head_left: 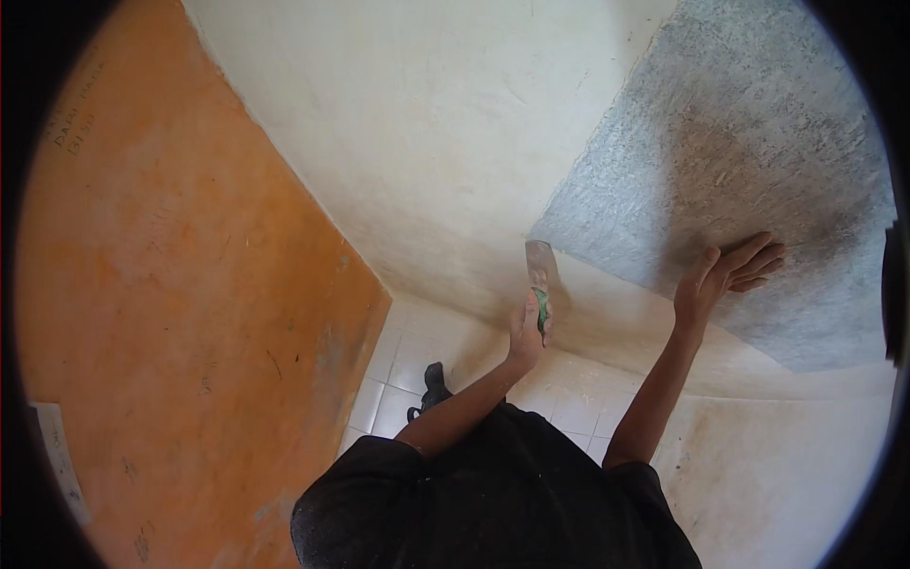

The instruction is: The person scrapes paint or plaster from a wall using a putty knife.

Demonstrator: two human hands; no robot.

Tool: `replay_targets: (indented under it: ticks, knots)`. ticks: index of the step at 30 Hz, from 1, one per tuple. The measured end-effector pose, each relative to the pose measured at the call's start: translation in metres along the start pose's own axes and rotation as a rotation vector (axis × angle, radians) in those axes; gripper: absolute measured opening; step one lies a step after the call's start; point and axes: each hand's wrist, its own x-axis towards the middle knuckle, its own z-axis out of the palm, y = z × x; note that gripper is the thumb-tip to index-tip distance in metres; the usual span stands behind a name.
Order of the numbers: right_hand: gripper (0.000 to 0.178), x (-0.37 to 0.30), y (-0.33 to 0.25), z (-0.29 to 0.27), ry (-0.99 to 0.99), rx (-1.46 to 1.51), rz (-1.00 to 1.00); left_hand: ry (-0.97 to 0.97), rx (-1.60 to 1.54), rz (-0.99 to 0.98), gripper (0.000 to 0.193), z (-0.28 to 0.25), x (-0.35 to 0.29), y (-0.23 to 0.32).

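My left hand [524,334] is closed around the green handle of a putty knife [538,264]. The knife points upward, its wide metal blade at the lower left corner of a rough grey patch [758,104] on the wall. Whether the blade's edge presses on the surface, I cannot tell. Farther right, my right hand [713,283] rests on the grey patch near its lower edge, fingers stretched out and holding nothing. Smooth cream wall [445,104] borders the patch on the left and below.
On the left stands an orange wall [190,284] with scribbles and a pale paper [62,465] at its lower edge. White floor tiles [403,375] lie below, with a dark object [434,377], perhaps a shoe, on them. Another pale wall [777,465] is at the lower right.
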Motion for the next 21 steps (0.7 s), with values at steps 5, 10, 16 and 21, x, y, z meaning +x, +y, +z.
replay_targets:
  ticks: [5,10,16,21]
  knots:
    - [0.088,-0.004,0.008,-0.002,-0.014,-0.001,-0.021,0.119,-0.149,-0.065,0.043,0.025,0.003,0.022]
    - [0.089,-0.005,0.014,-0.001,-0.006,-0.035,-0.047,0.129,-0.173,-0.129,0.046,0.045,-0.012,0.011]
    - [0.091,-0.008,0.018,0.002,-0.016,-0.032,-0.094,0.089,-0.289,-0.099,0.047,0.035,0.004,0.019]
    - [0.090,-0.008,0.023,0.003,-0.008,-0.040,-0.089,0.110,-0.250,-0.190,0.047,0.038,-0.006,0.006]
